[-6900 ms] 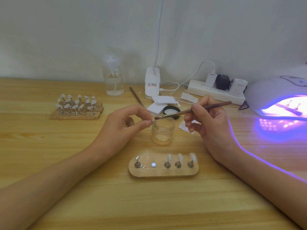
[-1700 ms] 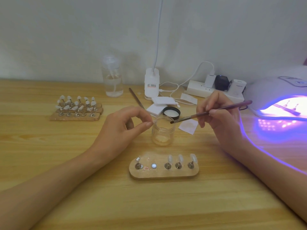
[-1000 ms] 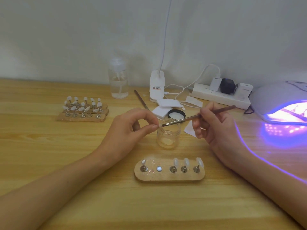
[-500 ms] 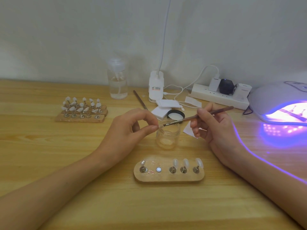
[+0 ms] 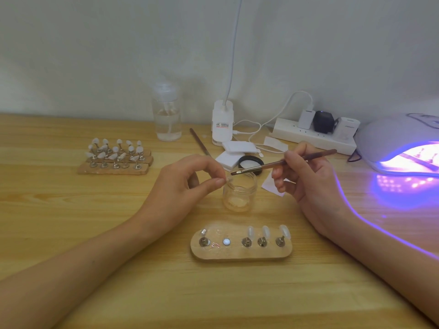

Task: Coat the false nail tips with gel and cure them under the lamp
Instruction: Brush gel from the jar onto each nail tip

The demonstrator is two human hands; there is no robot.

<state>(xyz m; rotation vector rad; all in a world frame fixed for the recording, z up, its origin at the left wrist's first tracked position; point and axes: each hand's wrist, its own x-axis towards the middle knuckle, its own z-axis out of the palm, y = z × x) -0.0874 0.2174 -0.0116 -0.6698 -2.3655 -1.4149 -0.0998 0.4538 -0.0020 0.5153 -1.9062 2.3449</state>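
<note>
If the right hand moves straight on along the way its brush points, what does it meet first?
Likely the nail tip pinched in the left hand, just ahead of the brush over the jar; depth is uncertain.

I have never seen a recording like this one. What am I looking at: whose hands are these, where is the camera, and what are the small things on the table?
No machine here: a person works with two bare hands, and the camera sits on their head, looking down at a wooden table. The left hand pinches a small clear nail tip near an open jar. The right hand holds a thin brush, its bristles near that tip. In front lies a wooden stand with three tips on pegs. Further left stand more mounted tips. At the right a curing lamp glows purple.
</note>
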